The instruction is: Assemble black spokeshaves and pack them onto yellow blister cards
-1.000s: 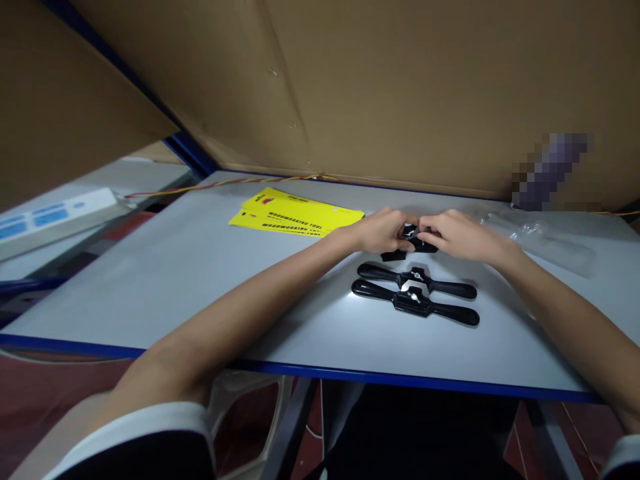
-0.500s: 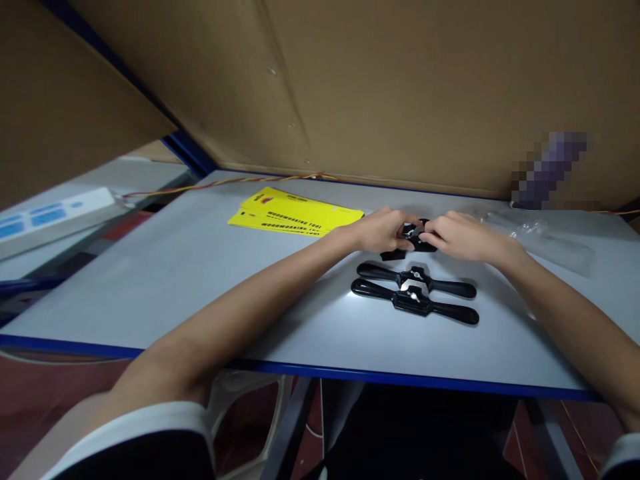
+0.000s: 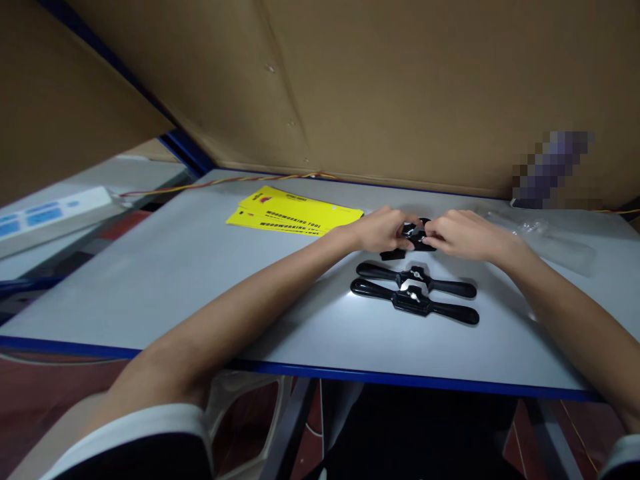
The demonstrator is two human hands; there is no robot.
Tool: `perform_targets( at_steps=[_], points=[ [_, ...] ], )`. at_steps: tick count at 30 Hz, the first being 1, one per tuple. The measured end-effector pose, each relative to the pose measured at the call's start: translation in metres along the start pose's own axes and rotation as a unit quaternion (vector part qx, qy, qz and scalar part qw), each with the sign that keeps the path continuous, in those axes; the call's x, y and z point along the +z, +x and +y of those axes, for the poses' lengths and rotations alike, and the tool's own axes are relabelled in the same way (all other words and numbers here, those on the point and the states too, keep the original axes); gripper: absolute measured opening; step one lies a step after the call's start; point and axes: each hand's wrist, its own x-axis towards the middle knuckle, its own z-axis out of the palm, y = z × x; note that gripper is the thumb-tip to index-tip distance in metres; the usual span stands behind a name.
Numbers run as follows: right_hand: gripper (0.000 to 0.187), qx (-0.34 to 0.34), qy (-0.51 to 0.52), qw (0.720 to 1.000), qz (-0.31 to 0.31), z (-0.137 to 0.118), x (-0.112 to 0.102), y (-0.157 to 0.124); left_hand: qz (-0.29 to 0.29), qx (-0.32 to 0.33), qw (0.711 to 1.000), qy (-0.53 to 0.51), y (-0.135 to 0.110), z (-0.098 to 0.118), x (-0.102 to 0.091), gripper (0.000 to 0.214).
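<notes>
A black spokeshave (image 3: 413,237) is gripped from both sides over the grey table (image 3: 200,280), its middle showing between the fingers. My left hand (image 3: 383,230) is closed on its left part and my right hand (image 3: 463,235) is closed on its right part, fingertips pinching at the metal centre. Two more black spokeshaves lie side by side just in front of the hands, the farther spokeshave (image 3: 416,276) and the nearer spokeshave (image 3: 414,301).
Yellow printed cards (image 3: 295,212) lie at the back left of the table. Clear plastic bags (image 3: 545,239) lie at the back right. Brown cardboard walls (image 3: 400,87) rise behind. A red-yellow wire (image 3: 225,181) runs along the back edge. A white power strip (image 3: 50,213) sits left.
Both hands stay on the spokeshave; the fingertips have shifted slightly at its centre. The two spokeshaves on the table have not moved.
</notes>
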Motion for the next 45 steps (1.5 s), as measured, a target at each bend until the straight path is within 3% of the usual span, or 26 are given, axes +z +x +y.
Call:
perform_targets(
  at_steps=[18,24,33,39,45],
  points=[
    [0.030,-0.002,0.039,0.999,0.011,0.003,0.001,0.000,-0.005,-0.007,1.000,-0.005,-0.001,0.002,-0.001,0.041],
    [0.031,0.013,0.012,1.000,-0.004,-0.007,-0.002,0.000,-0.005,-0.013,1.000,0.005,0.000,0.002,-0.001,0.041],
    [0.030,0.002,0.053,0.998,-0.021,-0.005,0.000,-0.001,-0.002,-0.013,1.000,-0.003,0.000,0.001,0.000,0.044],
    [0.015,-0.020,0.018,0.998,0.052,-0.002,0.000,0.000,-0.002,-0.017,1.000,0.009,-0.001,0.001,0.001,0.031],
    [0.009,-0.044,-0.002,0.997,0.060,-0.004,0.000,0.004,0.006,-0.027,0.999,-0.017,-0.001,0.003,0.001,0.045]
  ],
)
